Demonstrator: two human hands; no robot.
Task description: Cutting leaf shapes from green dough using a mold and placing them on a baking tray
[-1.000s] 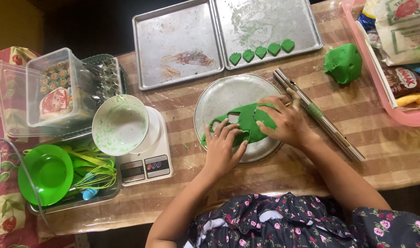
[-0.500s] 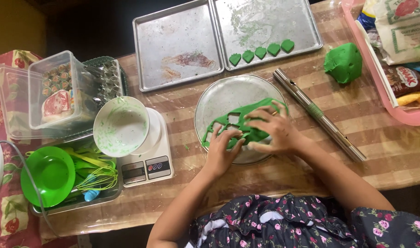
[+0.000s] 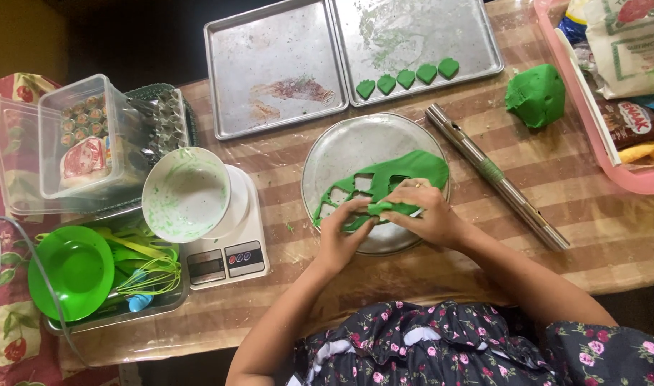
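Note:
A thin sheet of green dough [image 3: 405,170] with cut-out holes lies on a round metal plate [image 3: 345,151] in the middle of the table. My left hand [image 3: 343,232] and my right hand [image 3: 427,213] both pinch the near edge of the sheet and fold it up together. Several green heart-shaped dough pieces [image 3: 407,78] sit in a row on the right baking tray [image 3: 412,32]. A lump of green dough [image 3: 535,95] rests to the right. A metal rolling pin [image 3: 498,176] lies diagonally beside the plate.
An empty baking tray [image 3: 270,68] lies at the back left. A white bowl [image 3: 186,193] stands on a kitchen scale [image 3: 230,257]. Clear plastic boxes [image 3: 77,143], a green bowl [image 3: 70,271] with utensils and a pink tray [image 3: 612,136] of packets line the sides.
My hands have moved toward the plate's near edge and gathered the dough sheet. The sheet, spread flat before, is now lifted and bunched at its near side.

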